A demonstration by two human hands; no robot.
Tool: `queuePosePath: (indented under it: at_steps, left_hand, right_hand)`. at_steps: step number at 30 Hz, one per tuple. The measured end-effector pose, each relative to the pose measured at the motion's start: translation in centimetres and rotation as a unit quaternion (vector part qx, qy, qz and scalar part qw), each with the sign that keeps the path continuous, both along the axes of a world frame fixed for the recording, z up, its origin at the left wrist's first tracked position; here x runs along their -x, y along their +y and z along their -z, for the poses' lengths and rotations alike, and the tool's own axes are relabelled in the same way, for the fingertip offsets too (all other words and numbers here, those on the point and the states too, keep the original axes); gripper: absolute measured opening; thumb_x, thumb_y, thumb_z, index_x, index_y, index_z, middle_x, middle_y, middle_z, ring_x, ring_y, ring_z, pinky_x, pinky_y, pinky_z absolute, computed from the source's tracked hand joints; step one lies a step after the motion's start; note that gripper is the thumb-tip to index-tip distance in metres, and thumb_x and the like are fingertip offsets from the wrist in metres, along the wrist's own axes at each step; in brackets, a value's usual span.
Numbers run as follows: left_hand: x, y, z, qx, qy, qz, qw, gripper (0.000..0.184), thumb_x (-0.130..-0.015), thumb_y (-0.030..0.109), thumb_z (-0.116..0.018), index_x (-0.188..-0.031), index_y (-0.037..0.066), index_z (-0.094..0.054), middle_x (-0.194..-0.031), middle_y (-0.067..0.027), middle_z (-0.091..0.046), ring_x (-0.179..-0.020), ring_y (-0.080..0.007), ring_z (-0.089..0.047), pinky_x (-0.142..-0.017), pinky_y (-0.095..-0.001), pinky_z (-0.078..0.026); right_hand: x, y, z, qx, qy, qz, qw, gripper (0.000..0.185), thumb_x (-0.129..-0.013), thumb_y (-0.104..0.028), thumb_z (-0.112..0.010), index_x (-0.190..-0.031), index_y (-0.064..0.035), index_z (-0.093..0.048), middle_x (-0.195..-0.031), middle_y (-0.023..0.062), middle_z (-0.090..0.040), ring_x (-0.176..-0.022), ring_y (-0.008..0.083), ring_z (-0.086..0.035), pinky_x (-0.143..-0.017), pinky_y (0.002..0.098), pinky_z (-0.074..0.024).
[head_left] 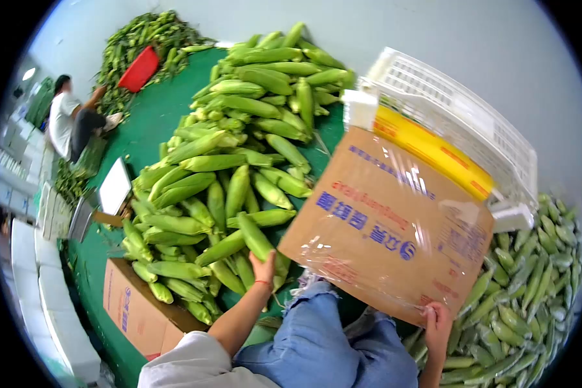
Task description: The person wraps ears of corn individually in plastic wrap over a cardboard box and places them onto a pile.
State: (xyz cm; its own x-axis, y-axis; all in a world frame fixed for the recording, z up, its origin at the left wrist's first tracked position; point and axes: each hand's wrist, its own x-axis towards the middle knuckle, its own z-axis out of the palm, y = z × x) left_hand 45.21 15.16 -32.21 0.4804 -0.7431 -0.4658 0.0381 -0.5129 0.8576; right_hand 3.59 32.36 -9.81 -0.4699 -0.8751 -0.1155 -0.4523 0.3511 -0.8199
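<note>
My left hand (pixel 263 266) is closed around the lower end of a green ear of corn (pixel 255 238) in its husk, tilted up over the corn pile. At the lower right corner of a flat cardboard sheet (pixel 381 226), my right hand (pixel 438 321) has its fingers pinched on the edge of clear plastic wrap (pixel 427 305). The wrap lies over the cardboard, with shiny creases and a crumpled edge near my knees. A long yellow box (pixel 433 152) sits along the far edge of the cardboard, against a white plastic crate (pixel 459 97).
A big pile of husked-on corn (pixel 226 149) fills the middle. Wrapped corn (pixel 511 317) is heaped at right. An open cardboard box (pixel 142 310) stands at lower left, white foam boxes (pixel 64 317) beyond. A person (pixel 71 123) sits by another heap with a red basin (pixel 139 70).
</note>
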Motion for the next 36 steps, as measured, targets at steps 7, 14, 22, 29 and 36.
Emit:
queuePosePath:
  at_steps: [7, 14, 22, 29, 36]
  left_hand:
    - [1.2, -0.3, -20.8, 0.221, -0.104, 0.325, 0.914, 0.085, -0.083, 0.008, -0.066, -0.149, 0.001, -0.013, -0.135, -0.0185, -0.041, -0.123, -0.0288, -0.044, -0.104, -0.0385, -0.036]
    - [4.5, -9.0, -30.1, 0.323, -0.533, 0.451, 0.639, 0.08, -0.066, -0.002, -0.072, -0.139, 0.003, -0.041, -0.13, -0.0193, -0.051, -0.115, -0.0394, -0.049, -0.098, -0.0462, -0.042]
    - [17.1, -6.3, -28.6, 0.47, -0.378, 0.637, 0.479, 0.065, -0.07, 0.017, -0.072, -0.132, 0.02, -0.054, -0.122, -0.0082, -0.057, -0.104, -0.0303, -0.055, -0.089, -0.0392, -0.049]
    - [20.8, -7.6, -27.9, 0.407, -0.312, 0.731, 0.451, 0.065, -0.07, 0.02, -0.072, -0.133, 0.023, -0.054, -0.12, -0.0056, -0.058, -0.101, -0.0282, -0.058, -0.082, -0.0372, -0.053]
    - [13.7, -3.0, -23.9, 0.348, -0.296, 0.59, 0.666, 0.046, -0.084, 0.019, -0.069, -0.124, 0.0, -0.056, -0.13, -0.0227, -0.052, -0.121, -0.0359, -0.052, -0.097, -0.0429, -0.046]
  right_hand:
    - [-0.5, 0.0, -0.8, -0.019, 0.071, 0.011, 0.997, 0.01, -0.091, -0.011, -0.056, -0.092, -0.0031, -0.062, -0.087, 0.0122, -0.063, -0.085, 0.0311, -0.058, -0.081, 0.0409, -0.0428]
    - [-1.3, -0.5, -1.6, -0.028, 0.143, -0.02, 0.989, 0.011, -0.091, -0.012, -0.054, -0.097, -0.0063, -0.062, -0.089, 0.0122, -0.063, -0.086, 0.0331, -0.057, -0.079, 0.0425, -0.0418]
    - [-2.0, -1.0, -2.0, -0.041, 0.21, -0.023, 0.976, 0.01, -0.094, -0.012, -0.053, -0.096, -0.0054, -0.061, -0.086, 0.0089, -0.063, -0.084, 0.0254, -0.058, -0.078, 0.0374, -0.0437]
    - [-2.1, -4.5, -5.6, 0.154, -0.271, 0.09, 0.946, 0.015, -0.096, -0.012, -0.052, -0.107, -0.0018, -0.056, -0.098, 0.0086, -0.063, -0.096, 0.0168, -0.059, -0.087, 0.0333, -0.0456]
    - [-1.6, -13.1, -0.8, 0.129, 0.373, -0.082, 0.915, 0.037, -0.087, -0.04, -0.061, -0.104, -0.0066, -0.06, -0.102, 0.007, -0.064, -0.093, 0.0254, -0.058, -0.079, 0.041, -0.0412]
